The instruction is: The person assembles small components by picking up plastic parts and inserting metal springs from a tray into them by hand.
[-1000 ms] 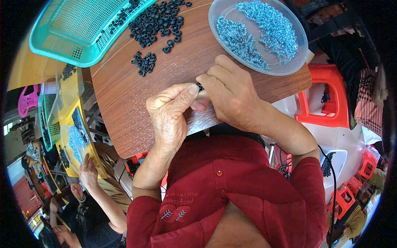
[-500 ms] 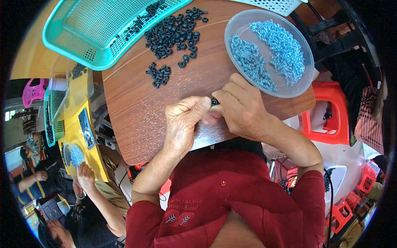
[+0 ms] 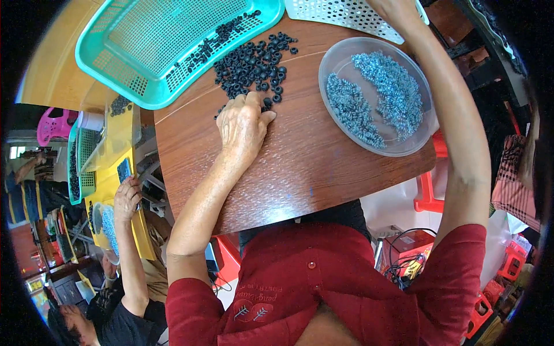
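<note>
My left hand rests palm down on the table at the near end of the black parts, over the smaller group. Its thumb stands apart from the bent fingers; the fingertips are hidden. Small round black parts, ring-like with a hole, lie loose beyond it. My right hand reaches over a white perforated basket at the top edge, where its fingers are cut off. A clear round tub holds two heaps of small shiny blue-grey metal pieces, too fine to name exactly.
A turquoise mesh basket with more black parts stands at the far left. Beside the brown table, a co-worker's hand is at a yellow table. A red stool stands to the right.
My hands have parted from the black part they held together. The left went forward to the black parts, the right up to the white basket. The view has shifted slightly.
</note>
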`<state>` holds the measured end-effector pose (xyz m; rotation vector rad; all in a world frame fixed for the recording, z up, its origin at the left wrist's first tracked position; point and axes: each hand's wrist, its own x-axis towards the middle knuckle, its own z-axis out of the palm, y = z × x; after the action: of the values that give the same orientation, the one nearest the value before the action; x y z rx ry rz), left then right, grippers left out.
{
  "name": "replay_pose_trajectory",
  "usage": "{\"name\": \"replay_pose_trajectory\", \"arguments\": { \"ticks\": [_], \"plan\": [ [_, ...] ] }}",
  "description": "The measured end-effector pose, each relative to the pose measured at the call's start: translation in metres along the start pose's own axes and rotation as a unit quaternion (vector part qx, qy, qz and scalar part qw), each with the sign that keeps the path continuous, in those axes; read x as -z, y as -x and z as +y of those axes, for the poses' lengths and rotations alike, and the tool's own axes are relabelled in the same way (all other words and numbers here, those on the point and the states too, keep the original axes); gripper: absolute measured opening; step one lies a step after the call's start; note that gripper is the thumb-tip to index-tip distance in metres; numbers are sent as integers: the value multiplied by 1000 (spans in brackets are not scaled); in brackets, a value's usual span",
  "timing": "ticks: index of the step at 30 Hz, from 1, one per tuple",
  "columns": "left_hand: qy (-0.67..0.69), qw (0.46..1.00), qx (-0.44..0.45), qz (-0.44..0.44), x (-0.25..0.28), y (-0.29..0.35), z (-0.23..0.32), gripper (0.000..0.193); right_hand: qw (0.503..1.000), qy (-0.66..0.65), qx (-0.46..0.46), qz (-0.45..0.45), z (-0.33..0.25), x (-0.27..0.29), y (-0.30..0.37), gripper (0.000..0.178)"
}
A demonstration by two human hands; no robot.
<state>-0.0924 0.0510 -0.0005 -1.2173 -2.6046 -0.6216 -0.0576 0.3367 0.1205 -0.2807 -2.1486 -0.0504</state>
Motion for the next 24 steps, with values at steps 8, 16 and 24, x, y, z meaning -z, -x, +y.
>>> {"name": "replay_pose_trajectory", "arguments": {
  "ticks": [8,16,24],
  "plan": [
    [59,998,1,-14,6,-7,13,14,979,142,-80,-124,68,-26,-8,18],
    [688,672,259,-88,41,23,30,17,900,-388,-63,-186,-54,36,93,15],
    [680,699,218,-33,48,48,60,16,763,-563,-245,-201,-126,67,162,18]
  ]
}}
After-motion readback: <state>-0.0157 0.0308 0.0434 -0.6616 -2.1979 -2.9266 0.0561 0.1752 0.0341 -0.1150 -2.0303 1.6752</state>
